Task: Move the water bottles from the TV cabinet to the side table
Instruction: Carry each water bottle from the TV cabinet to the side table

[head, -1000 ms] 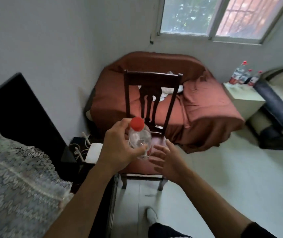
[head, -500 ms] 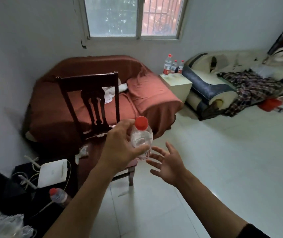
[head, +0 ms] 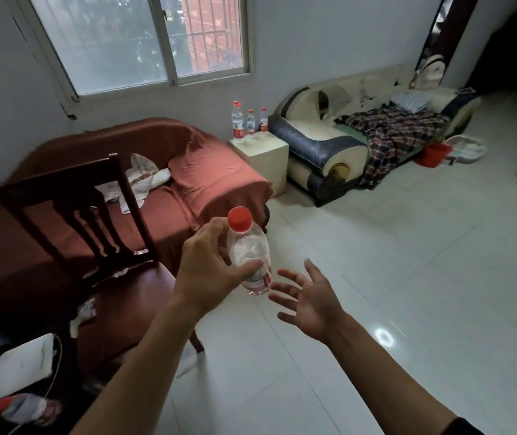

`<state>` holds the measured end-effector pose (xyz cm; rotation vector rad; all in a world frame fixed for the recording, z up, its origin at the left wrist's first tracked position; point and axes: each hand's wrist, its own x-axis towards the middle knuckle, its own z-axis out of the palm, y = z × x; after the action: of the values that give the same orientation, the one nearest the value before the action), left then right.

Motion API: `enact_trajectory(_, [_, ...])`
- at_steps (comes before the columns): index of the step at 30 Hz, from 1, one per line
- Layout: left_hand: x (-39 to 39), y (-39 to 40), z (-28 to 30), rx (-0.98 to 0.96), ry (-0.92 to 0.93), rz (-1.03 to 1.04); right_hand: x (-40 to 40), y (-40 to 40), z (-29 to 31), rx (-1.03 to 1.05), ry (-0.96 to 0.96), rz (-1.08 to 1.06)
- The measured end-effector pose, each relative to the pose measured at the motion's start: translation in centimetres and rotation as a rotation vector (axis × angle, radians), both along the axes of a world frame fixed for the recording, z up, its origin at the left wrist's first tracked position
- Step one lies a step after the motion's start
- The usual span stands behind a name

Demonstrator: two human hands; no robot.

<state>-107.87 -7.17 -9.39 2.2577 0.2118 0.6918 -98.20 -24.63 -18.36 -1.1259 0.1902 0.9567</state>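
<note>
**Bottle held upright in the left hand, mid-room**

The left hand (head: 207,268) grips a clear water bottle (head: 249,255) around its body, fingers and thumb curled round it. The bottle's long axis runs near vertical, tilted slightly, with the red cap (head: 240,218) pointing up and towards the camera. The right hand (head: 309,298) hovers just right of the bottle, palm up, fingers spread and holding nothing. Far across the tiled floor, three more bottles (head: 249,122) stand upright on the pale side table (head: 262,155), between the rust-covered sofa (head: 188,171) and the cream sofa (head: 323,146). A dark wooden chair (head: 72,196) stands near left.
</note>
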Motion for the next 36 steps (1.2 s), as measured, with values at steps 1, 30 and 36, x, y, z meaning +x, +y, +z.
enact_trajectory(1, [1.0, -1.6, 0.1, 0.015, -0.001, -0.014, 0.7, -1.8, 0.2, -0.004, 0.0, -0.012])
enact_trajectory(30, [33.5, -4.9, 0.7, -0.033, -0.126, -0.317, 29.0, -7.6, 3.2, -0.124, -0.109, -0.267])
enact_trajectory(36, [38.9, -1.7, 0.2, -0.074, -0.112, -0.293, 35.1, -4.8, 2.9, -0.131, -0.095, -0.258])
